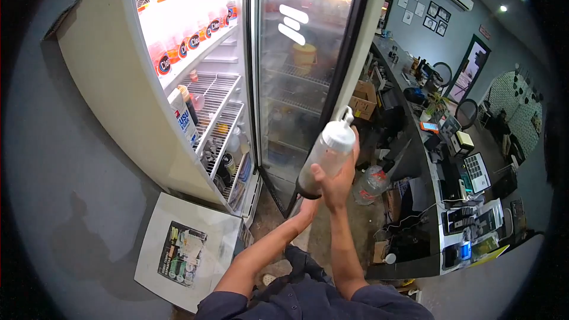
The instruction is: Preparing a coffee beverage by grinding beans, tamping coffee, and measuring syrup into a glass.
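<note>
My right hand is closed around a translucent squeeze bottle with a white screw cap and a capped nozzle. Dark contents show at the bottle's lower end. The bottle leans with its nozzle up and to the right. Below its base is my left hand, partly hidden by the bottle and my right hand; its fingers cannot be made out. In front of me stands an upright fridge, its glass door swung out. Packed bottles fill its lit upper shelf, and a carton stands on the wire shelf below.
A low white cabinet with a printed sheet on top adjoins the fridge. To the right runs a long counter crowded with devices. A large clear plastic jug and a cardboard box lie between the door and counter. A person sits far right.
</note>
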Available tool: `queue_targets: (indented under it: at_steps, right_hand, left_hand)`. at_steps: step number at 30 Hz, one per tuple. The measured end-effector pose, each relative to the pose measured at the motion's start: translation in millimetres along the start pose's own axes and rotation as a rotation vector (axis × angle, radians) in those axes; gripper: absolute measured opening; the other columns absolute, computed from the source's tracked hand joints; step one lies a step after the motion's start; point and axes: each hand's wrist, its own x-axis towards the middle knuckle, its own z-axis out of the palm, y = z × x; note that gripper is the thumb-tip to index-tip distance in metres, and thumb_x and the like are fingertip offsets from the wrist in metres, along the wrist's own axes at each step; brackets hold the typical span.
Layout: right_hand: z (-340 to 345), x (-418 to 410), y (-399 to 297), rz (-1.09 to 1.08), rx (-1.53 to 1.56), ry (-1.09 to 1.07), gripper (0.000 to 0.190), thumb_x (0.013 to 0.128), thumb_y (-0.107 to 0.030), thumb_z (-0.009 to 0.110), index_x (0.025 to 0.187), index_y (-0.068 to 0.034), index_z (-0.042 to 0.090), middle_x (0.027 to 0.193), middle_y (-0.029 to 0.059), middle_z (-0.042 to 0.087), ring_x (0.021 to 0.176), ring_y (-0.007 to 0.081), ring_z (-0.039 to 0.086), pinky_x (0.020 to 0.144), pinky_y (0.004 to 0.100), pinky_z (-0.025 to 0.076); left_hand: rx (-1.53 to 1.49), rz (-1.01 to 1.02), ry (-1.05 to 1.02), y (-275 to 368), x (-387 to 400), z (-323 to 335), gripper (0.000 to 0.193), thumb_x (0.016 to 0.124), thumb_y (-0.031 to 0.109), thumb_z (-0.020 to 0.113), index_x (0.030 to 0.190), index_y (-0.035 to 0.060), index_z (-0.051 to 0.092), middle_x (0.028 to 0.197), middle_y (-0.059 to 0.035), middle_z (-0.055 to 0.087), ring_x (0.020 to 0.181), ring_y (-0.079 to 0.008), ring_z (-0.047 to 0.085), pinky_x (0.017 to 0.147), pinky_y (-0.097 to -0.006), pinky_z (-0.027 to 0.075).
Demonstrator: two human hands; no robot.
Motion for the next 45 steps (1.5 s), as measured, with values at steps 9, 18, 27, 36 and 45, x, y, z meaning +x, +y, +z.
queue_targets:
  at_steps: [9,18,27,36,45]
  right_hand:
    - [-1,-20,20,0.069,0.057,-0.284,0.096,0.067,-0.045,0.089,0.147,-0.008,0.051,0.166,0.0233,0.010,0.155,0.0368,0.006,0.119,0.0528,0.026]
    - [-18,-12,48,0.476,0.548,-0.981,0.094,0.065,-0.030,0.087,0.145,-0.001,0.048,0.140,0.0147,0.054,0.129,0.0219,0.051,0.112,0.0371,0.036]
    - [-111,109,219,0.582,0.421,-0.799,0.086,0.072,-0.022,0.090,0.144,0.000,0.047,0.132,0.0116,0.059,0.126,0.0212,0.054,0.111,0.0369,0.038]
    - [-184,295,415,0.632,-0.250,-0.675,0.085,0.069,-0.030,0.090,0.138,0.001,0.051,0.135,0.0168,0.058,0.128,0.0288,0.056,0.109,0.0407,0.042]
    - [-165,449,632,0.551,-0.246,-0.597,0.074,0.074,-0.022,0.084,0.138,-0.004,0.052,0.133,0.0177,0.060,0.126,0.0339,0.056,0.107,0.0442,0.043]
  left_hand:
    - [-0.423,-0.050,-0.449,-47,-33,-147,0.046,0.096,0.025,0.057,0.138,0.0063,0.058,0.136,-0.0124,0.061,0.101,-0.0255,0.067,0.053,-0.0372,0.055]
    - [-1.054,-0.148,-0.470,-26,-183,6,0.043,0.096,0.021,0.059,0.136,0.0053,0.059,0.130,-0.0115,0.063,0.102,-0.0234,0.067,0.060,-0.0360,0.056]
    - [-1.637,-0.345,-0.496,11,-40,126,0.040,0.096,0.017,0.061,0.134,0.0042,0.060,0.125,-0.0105,0.066,0.102,-0.0214,0.067,0.067,-0.0347,0.057]
    - [-2.159,-0.692,-0.561,-68,306,147,0.037,0.094,0.004,0.066,0.130,-0.0014,0.059,0.111,-0.0071,0.070,0.104,-0.0158,0.065,0.089,-0.0316,0.053]
    - [-2.311,-0.528,-0.012,-187,587,196,0.070,0.082,0.015,0.082,0.142,0.0013,0.048,0.138,-0.0139,0.053,0.127,-0.0263,0.053,0.108,-0.0426,0.043]
